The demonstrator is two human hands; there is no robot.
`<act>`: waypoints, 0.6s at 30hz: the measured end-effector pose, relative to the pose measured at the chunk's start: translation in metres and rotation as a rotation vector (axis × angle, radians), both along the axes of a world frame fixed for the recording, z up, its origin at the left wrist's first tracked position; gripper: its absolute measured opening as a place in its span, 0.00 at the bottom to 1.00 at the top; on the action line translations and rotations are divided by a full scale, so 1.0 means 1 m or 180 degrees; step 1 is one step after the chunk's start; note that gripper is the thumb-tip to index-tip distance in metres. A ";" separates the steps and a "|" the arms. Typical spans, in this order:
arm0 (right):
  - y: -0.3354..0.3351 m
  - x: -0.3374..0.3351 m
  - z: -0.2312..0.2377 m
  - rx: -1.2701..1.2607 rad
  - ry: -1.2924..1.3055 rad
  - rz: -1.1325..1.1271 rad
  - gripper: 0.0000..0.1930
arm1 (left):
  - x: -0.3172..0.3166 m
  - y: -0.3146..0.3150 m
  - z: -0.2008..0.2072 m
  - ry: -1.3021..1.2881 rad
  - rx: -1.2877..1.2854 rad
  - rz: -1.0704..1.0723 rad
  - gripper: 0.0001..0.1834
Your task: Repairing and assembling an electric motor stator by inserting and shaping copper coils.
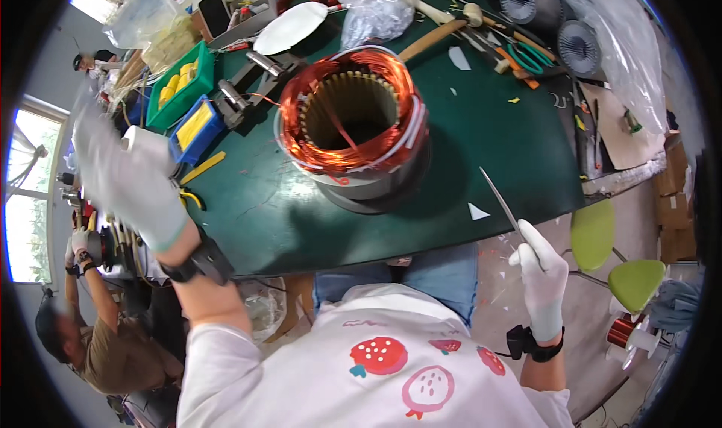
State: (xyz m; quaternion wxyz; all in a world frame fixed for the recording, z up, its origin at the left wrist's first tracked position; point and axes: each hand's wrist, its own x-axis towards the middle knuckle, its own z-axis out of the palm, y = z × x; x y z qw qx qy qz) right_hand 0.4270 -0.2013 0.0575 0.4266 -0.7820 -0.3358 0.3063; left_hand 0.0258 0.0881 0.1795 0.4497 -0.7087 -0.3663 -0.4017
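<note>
A stator (361,119) with copper windings stands upright on the green table, its bore facing up. White tubing and bindings run round its copper coil, and a reddish strip crosses the bore. My right hand (543,274), in a white glove, is closed on a slim pointed metal tool (500,198) at the table's front right edge. The tool's tip points away from me over the table; its handle is hidden in my fingers. My gloved left hand (131,180) is raised at the left, smeared by motion, with fingers stretched out. It is nearest the blue tray (197,133), with nothing visible in it.
A green bin (180,86) with yellow pieces stands behind the blue tray. A mallet (432,40), green-handled pliers (530,58) and wire spools (530,1) lie at the back right. White scraps (477,211) dot the table. A co-worker (98,338) works at the far left.
</note>
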 end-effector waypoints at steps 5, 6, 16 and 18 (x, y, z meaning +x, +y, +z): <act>0.025 -0.037 0.000 0.0357 0.0319 0.0472 0.19 | 0.029 -0.060 -0.062 -0.0233 0.0203 0.0209 0.12; 0.027 -0.043 -0.003 0.0453 0.0437 0.0553 0.19 | 0.052 -0.066 -0.077 -0.0229 -0.0523 -0.1100 0.13; 0.010 -0.066 -0.015 0.0470 0.0487 0.0843 0.19 | 0.071 -0.018 -0.103 0.0137 -0.1814 -0.2786 0.23; 0.005 -0.064 -0.016 0.0561 0.0366 0.0940 0.19 | 0.073 -0.007 -0.090 0.0396 -0.2016 -0.2985 0.23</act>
